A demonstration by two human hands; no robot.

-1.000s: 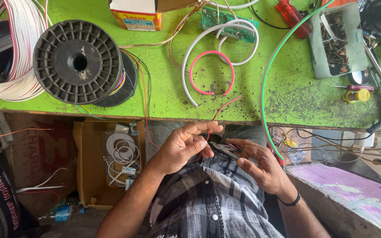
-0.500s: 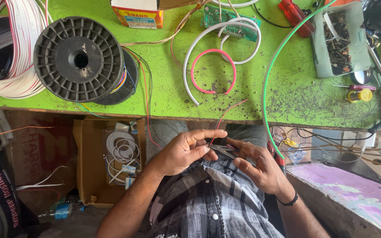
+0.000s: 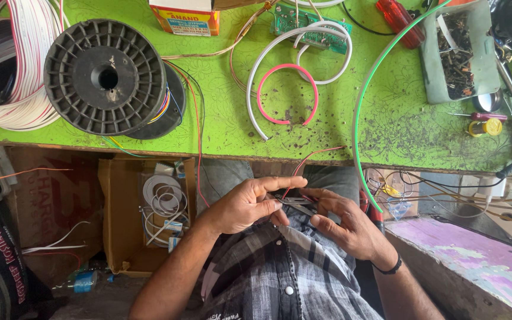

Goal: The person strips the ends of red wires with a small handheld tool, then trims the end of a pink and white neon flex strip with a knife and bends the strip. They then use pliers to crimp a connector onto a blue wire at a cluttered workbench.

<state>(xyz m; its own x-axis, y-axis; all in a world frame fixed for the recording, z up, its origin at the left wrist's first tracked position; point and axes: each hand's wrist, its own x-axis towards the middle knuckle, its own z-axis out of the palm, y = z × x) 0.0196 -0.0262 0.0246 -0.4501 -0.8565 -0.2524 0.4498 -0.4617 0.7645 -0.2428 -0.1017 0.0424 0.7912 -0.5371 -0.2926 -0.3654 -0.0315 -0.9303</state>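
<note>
My left hand [image 3: 247,206] and my right hand [image 3: 346,226] meet in my lap, just below the front edge of the green table [image 3: 226,127]. The left fingers pinch thin red and brown wires [image 3: 310,156] that rise toward the table edge. Between the two hands lies a small metal cutter [image 3: 296,204], gripped by my right hand, its tip against the wires near my left thumb. The exact grip on the tool is partly hidden by the fingers.
A black wire spool [image 3: 106,77] and a white-red cable coil [image 3: 16,65] lie on the table's left. White and pink wire loops [image 3: 285,89], a circuit board [image 3: 312,26], a long green wire [image 3: 365,101] and a parts tray [image 3: 458,50] lie to the right. An open cardboard box [image 3: 149,213] stands below.
The thin wires, earlier sticking up over the table edge, have come down. Both hands have dropped slightly and closed in on each other around the cutter.
</note>
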